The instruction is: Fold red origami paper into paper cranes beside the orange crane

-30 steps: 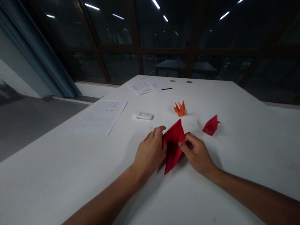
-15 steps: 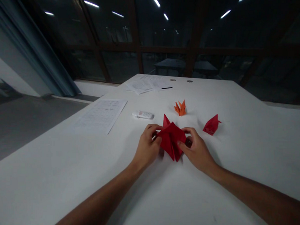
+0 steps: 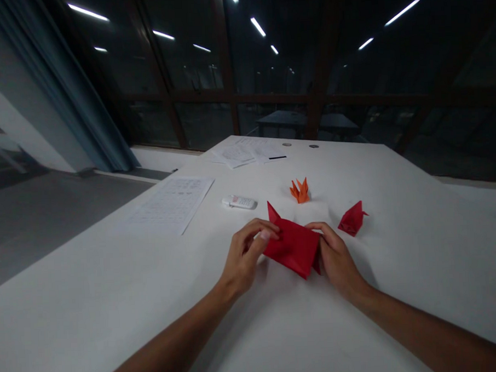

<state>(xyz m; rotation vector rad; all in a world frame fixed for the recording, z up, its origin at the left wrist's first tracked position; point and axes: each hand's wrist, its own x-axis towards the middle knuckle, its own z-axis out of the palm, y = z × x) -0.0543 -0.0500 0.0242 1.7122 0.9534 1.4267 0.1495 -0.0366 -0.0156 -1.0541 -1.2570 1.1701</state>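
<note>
A red folded origami paper (image 3: 292, 246) is held between my hands just above the white table. Its broad face is turned toward me and a pointed tip sticks up at its upper left. My left hand (image 3: 246, 252) is closed at the paper's left edge, fingertips over the face and thumb beside them. Around the right edge, my right hand (image 3: 337, 259) grips the paper, with the index finger along the top and the thumb hidden behind it. Beyond the right hand lies a smaller red origami piece (image 3: 352, 220). An orange origami piece (image 3: 300, 191) stands behind the held paper.
A white correction-fluid-like bottle (image 3: 239, 202) lies left of the orange piece. Printed sheets (image 3: 172, 203) rest at the table's left side, with more papers (image 3: 246, 151) and a dark pen-like stick (image 3: 277, 157) farther back. Two small round items (image 3: 313, 146) sit near the far edge.
The red paper has turned from showing a split, spread shape to a flatter broad face, tilted down to the right. My left fingers have moved onto its face. The view has tipped slightly upward.
</note>
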